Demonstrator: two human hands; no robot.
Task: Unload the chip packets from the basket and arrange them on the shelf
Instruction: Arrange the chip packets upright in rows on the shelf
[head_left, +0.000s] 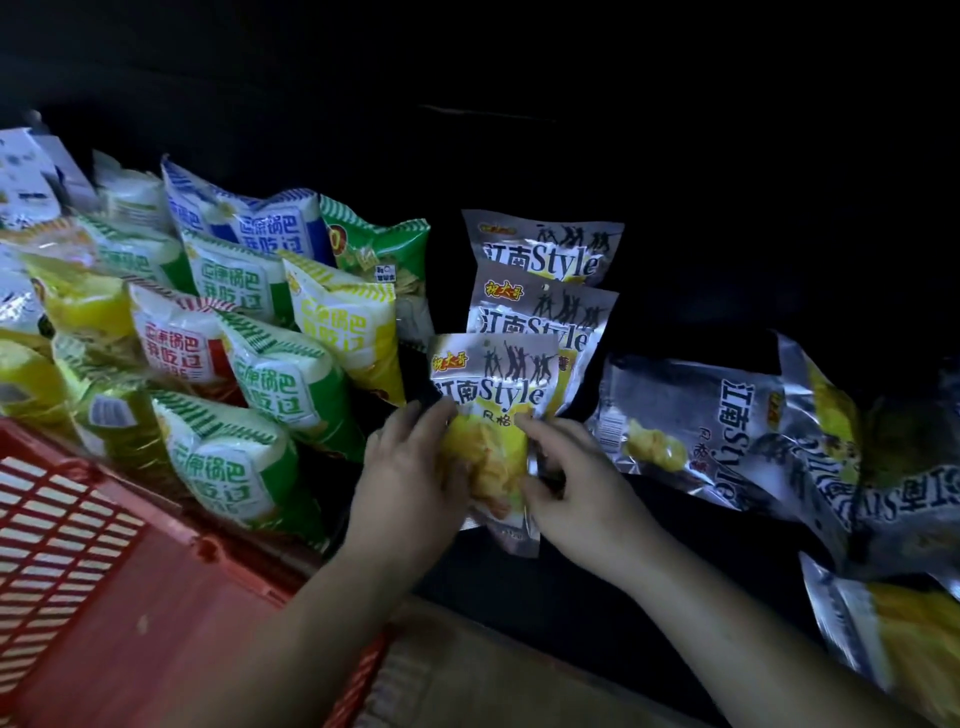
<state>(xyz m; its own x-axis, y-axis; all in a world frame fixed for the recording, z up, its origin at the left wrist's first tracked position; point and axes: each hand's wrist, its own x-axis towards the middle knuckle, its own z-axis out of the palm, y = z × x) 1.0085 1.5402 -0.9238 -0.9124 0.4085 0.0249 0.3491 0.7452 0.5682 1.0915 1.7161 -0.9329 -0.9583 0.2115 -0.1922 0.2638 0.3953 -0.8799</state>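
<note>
Left hand (410, 467) and right hand (576, 483) both grip one silver packet (493, 384) on the shelf (670, 312); red basket (78, 519) alongside.

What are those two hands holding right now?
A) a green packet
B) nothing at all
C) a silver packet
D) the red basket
C: the left hand and the right hand both hold the silver packet by its lower half.

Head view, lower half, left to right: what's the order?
red basket → green-and-white packets → left hand → held silver packet → right hand → sideways silver packet → silver packet heap at the right edge.
</note>
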